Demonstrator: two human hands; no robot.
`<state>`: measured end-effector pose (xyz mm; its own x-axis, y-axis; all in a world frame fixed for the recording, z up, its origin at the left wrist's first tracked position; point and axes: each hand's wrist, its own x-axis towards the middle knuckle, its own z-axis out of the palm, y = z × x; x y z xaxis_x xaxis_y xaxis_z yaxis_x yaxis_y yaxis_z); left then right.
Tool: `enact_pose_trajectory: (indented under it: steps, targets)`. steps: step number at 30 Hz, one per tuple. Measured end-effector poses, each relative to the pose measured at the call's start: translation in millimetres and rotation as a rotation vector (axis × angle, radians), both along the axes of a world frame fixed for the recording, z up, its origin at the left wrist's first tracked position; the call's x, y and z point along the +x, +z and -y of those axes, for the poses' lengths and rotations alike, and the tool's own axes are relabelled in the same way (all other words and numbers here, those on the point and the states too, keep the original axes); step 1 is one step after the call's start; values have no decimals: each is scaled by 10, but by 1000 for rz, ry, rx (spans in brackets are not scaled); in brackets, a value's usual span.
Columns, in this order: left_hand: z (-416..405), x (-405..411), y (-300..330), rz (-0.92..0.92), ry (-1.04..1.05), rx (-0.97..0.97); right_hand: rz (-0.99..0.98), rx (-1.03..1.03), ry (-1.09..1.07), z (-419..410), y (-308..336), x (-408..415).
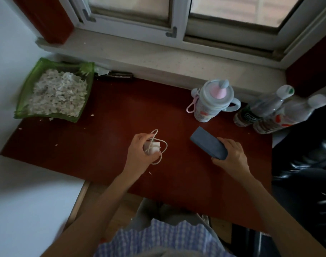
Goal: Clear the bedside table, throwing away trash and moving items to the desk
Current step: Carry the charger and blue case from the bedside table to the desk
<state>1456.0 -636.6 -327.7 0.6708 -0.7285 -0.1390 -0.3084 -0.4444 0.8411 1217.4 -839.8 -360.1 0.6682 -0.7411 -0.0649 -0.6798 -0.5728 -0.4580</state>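
- Head view: a dark red tabletop (106,127) is seen from above, set against a window sill (158,58).
- The left hand (140,154) is closed around a white charger (154,147); its thin white cable (163,145) is looped loosely around the block and the fingers. The grip is pressed together on the charger, near the middle of the tabletop.
- The right hand (232,154) is wrapped around the near end of a long blue-grey case (208,144); the far end is angled away to the left, and it cannot be told whether it touches the surface.
- A green tray (21,101) filled with white paper shreds (58,93) is placed at the far left corner, and loose scraps are scattered just beside it.
- A pale blue sippy cup (212,102) with a pink spout and a pink clip is stood upright at the far right, near the sill.
- Two clear plastic bottles (273,112) are placed close together at the far right edge, just beside the cup.
- A checked garment (158,238) is seen at the bottom edge.
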Motion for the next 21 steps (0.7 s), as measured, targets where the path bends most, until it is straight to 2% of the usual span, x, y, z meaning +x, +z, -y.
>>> enact_pose_trajectory:
  steps: [7, 21]
  targets:
    - [395, -118, -99, 11, -110, 13, -41, 42, -25, 532, -89, -359]
    - [760, -273, -235, -33, -193, 56, -30, 165, 73, 1138, -53, -672]
